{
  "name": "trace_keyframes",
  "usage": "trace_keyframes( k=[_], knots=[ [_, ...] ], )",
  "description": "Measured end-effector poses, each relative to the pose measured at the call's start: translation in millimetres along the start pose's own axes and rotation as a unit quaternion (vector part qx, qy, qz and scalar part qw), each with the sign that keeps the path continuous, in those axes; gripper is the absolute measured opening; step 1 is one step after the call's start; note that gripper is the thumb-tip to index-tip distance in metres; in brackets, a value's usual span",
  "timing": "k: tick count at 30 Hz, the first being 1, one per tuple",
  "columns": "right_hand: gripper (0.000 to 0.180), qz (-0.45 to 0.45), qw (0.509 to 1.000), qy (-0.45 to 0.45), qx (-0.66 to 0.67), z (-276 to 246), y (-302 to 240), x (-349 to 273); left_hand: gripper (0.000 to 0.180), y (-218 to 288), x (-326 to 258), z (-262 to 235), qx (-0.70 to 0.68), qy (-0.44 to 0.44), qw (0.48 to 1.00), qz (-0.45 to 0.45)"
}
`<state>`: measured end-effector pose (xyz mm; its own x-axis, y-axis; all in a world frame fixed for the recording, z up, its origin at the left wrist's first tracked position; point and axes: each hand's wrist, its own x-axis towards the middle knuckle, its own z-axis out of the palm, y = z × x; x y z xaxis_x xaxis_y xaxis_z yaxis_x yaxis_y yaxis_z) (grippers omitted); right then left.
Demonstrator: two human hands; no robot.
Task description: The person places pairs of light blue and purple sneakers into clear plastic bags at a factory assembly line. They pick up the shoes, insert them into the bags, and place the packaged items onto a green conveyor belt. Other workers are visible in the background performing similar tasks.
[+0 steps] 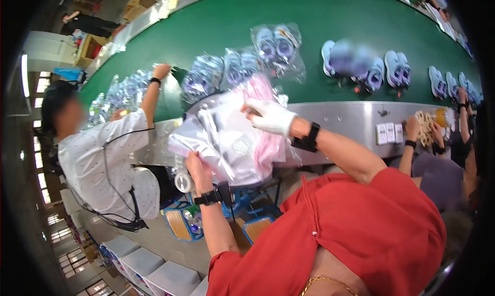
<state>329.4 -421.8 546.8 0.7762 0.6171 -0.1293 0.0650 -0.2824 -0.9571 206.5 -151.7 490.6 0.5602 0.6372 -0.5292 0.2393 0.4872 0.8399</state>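
In front of me is a stack of clear plastic bags with printed marks. My left hand is closed on the near left edge of the bags. Over their upper right part is my right hand, in a white glove with bare fingertips. Its fingers are curled together against the plastic, and what they pinch is hidden. Pink plastic lies along the right side of the stack. Just beyond, on the green belt, sits a bagged pair of blue-purple shoes.
The green conveyor belt carries more bagged shoes and unbagged pairs. A metal ledge edges it. A co-worker in a white patterned shirt handles bagged shoes at left; others work at right. Small white boxes sit on the ledge.
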Motion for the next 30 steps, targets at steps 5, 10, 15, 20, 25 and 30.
trace_keyframes(
  k=[5,10,15,20,25,30],
  knots=[
    [0.026,0.010,0.992,-0.028,0.124,-9,2,-13,0.029,61,-43,45,0.049,0.048,0.987,0.146],
    [0.042,-0.042,0.968,-0.061,0.241,-57,-30,-22,0.033,79,-114,156,0.062,-0.213,0.971,0.085],
    [0.019,-0.058,0.949,0.006,0.311,-122,-35,-60,0.018,36,-172,266,0.008,-0.307,0.946,0.104],
    [0.018,0.071,0.944,0.263,-0.187,-221,54,-107,0.011,36,-168,302,0.016,-0.294,0.952,0.086],
    [0.017,-0.090,0.774,0.492,-0.387,-236,43,-139,0.010,-35,-138,335,0.111,-0.249,0.933,0.235],
    [0.016,-0.237,0.851,0.245,-0.400,-194,41,-127,0.018,-30,-200,356,0.202,-0.397,0.881,0.158]
  ],
)
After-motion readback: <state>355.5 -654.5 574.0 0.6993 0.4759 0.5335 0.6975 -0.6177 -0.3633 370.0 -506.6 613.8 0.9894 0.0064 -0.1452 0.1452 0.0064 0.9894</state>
